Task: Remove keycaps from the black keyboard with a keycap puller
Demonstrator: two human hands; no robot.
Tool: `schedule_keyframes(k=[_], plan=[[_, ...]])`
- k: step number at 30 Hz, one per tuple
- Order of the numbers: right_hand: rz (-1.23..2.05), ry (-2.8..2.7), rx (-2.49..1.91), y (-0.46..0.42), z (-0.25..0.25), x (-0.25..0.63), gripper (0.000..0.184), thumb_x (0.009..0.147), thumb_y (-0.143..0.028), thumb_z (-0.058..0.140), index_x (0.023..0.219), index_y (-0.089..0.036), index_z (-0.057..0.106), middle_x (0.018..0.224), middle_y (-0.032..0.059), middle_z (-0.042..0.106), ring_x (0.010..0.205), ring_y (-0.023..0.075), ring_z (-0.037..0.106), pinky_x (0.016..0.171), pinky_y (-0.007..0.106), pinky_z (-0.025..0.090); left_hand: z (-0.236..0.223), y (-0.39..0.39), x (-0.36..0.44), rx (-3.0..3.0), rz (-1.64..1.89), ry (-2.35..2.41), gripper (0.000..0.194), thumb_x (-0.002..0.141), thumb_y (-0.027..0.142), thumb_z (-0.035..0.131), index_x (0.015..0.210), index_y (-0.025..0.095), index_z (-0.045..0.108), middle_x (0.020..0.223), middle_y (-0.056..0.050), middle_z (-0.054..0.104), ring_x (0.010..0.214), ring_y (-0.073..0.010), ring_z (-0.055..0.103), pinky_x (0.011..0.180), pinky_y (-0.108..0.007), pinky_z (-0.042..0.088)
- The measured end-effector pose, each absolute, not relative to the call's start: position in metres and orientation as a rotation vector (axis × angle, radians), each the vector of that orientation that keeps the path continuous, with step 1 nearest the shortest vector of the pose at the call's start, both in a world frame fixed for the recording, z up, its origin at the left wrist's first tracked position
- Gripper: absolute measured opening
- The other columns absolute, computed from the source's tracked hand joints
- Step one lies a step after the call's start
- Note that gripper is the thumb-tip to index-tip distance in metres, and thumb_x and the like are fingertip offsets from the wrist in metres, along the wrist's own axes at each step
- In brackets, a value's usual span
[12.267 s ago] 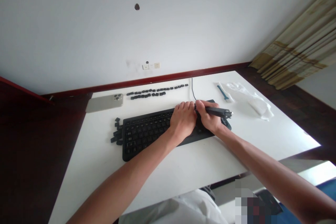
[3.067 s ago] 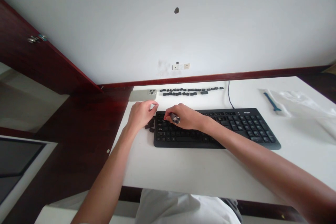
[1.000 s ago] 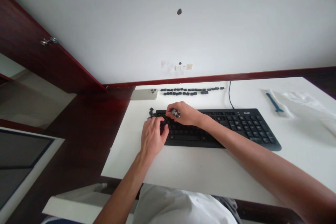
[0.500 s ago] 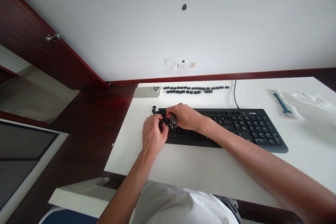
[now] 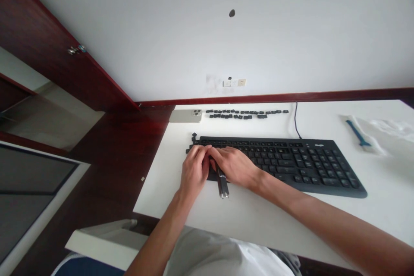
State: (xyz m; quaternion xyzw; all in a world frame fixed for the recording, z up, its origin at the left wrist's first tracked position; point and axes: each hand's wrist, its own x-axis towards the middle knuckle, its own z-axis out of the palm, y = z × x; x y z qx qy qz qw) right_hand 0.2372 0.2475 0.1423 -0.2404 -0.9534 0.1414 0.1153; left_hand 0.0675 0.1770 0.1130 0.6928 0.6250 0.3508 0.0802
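And here's the right hand with its grip closed on a slim black-and-steel tool, left hand over the keys of the black plastic keyboard, its grip unclear!

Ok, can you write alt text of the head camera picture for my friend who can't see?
The left hand and right hand rest on the left end of a black keyboard, with a metal tool sticking out beneath them. Loose keycaps lie in rows beyond, beside a phone, on a white table.
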Motion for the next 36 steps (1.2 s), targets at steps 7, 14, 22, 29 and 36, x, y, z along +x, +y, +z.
schedule_keyframes(k=[7,14,22,29,36], plan=[[0.479,-2.675,-0.675,0.243,0.137,0.233,0.018,0.104,-0.028,0.050,0.094,-0.019,0.062,0.100,0.0072,0.075,0.081,0.0189,0.067,0.072,0.031,0.037,0.111,0.176,0.064,2.094,1.035,1.853,0.043,0.088,-0.001,0.051,0.116,0.023,0.073,0.124,-0.004,0.073,0.113,-0.0220,0.066,0.104,-0.038,0.056],[0.567,-2.582,-0.809,0.242,0.132,0.224,0.021,0.098,-0.035,0.058,0.086,-0.019,0.064,0.090,0.0059,0.077,0.071,0.0166,0.066,0.069,0.029,0.037,0.108,0.177,0.057,2.148,1.025,1.804,0.041,0.090,0.002,0.053,0.121,0.021,0.074,0.125,-0.003,0.075,0.110,-0.0220,0.066,0.100,-0.037,0.057],[0.406,-2.624,-0.648,0.242,0.119,0.224,0.013,0.100,-0.022,0.053,0.091,-0.018,0.062,0.093,0.0058,0.072,0.072,0.0170,0.061,0.072,0.031,0.039,0.109,0.178,0.055,2.127,1.045,1.763,0.043,0.090,0.005,0.051,0.123,0.021,0.074,0.123,-0.003,0.076,0.109,-0.0221,0.066,0.099,-0.038,0.057],[0.361,-2.658,-0.653,0.242,0.121,0.223,0.014,0.102,-0.014,0.050,0.093,-0.017,0.061,0.092,0.0054,0.071,0.073,0.0176,0.061,0.073,0.032,0.040,0.110,0.179,0.062,2.026,1.107,1.832,0.037,0.088,0.005,0.055,0.111,0.023,0.078,0.117,-0.002,0.078,0.106,-0.0224,0.068,0.095,-0.037,0.057],[0.351,-2.630,-0.636,0.241,0.123,0.223,0.012,0.100,-0.011,0.052,0.093,-0.017,0.060,0.091,0.0037,0.070,0.073,0.0170,0.061,0.072,0.031,0.039,0.112,0.180,0.064,2.004,1.135,1.871,0.035,0.086,0.005,0.057,0.106,0.023,0.078,0.113,-0.001,0.079,0.103,-0.0219,0.069,0.092,-0.035,0.058]])
